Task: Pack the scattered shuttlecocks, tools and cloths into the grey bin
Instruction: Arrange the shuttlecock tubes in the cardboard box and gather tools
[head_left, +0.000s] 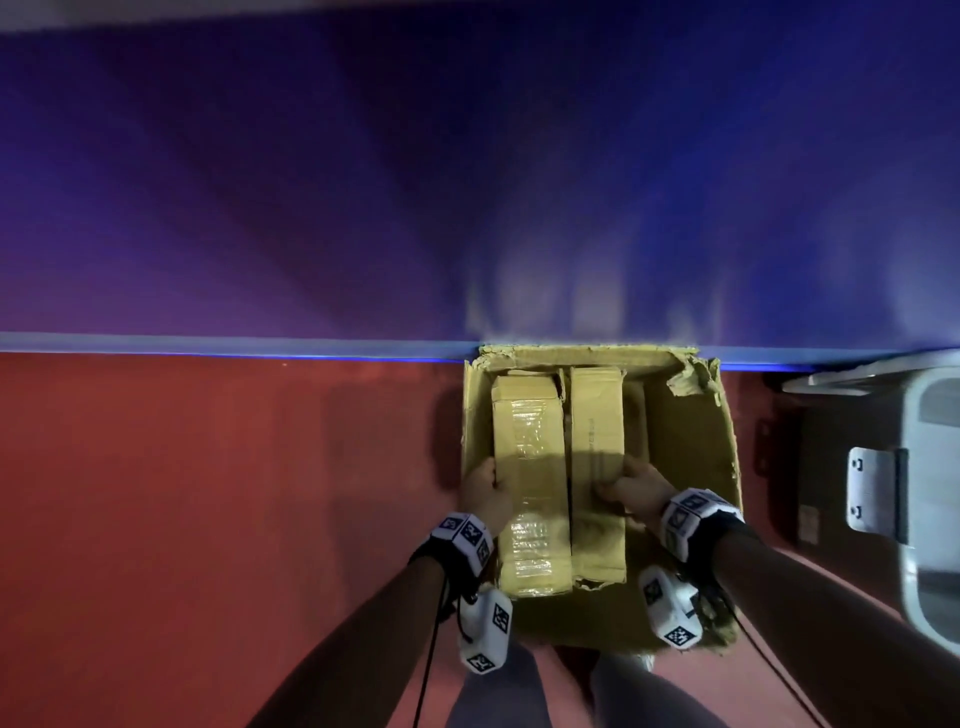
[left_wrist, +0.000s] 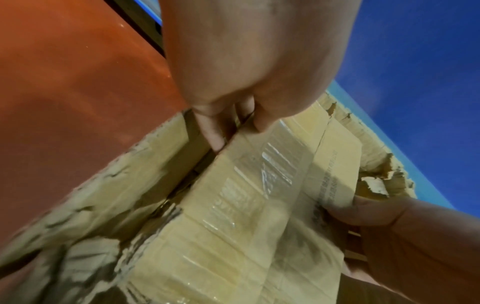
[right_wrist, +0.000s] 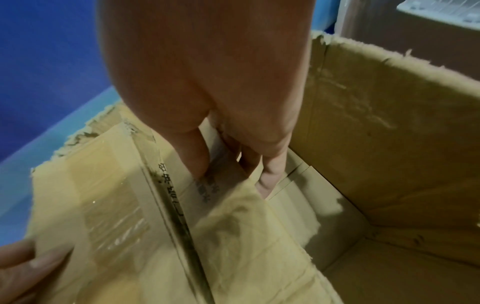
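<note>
Two long cardboard boxes, one taped (head_left: 529, 467) and one plain (head_left: 597, 457), lie side by side inside an open, torn carton (head_left: 691, 441) on a red floor (head_left: 208, 493). The person's left hand (head_left: 483, 493) grips the taped box's outer edge; the right hand (head_left: 641, 491) clasps the plain box's far side. A grey bin (head_left: 930, 488) stands just right of the carton.

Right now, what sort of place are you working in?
Probably a sports hall or its storage corner: red floor, blue wall, and an open cardboard carton holding long taped boxes.
</note>
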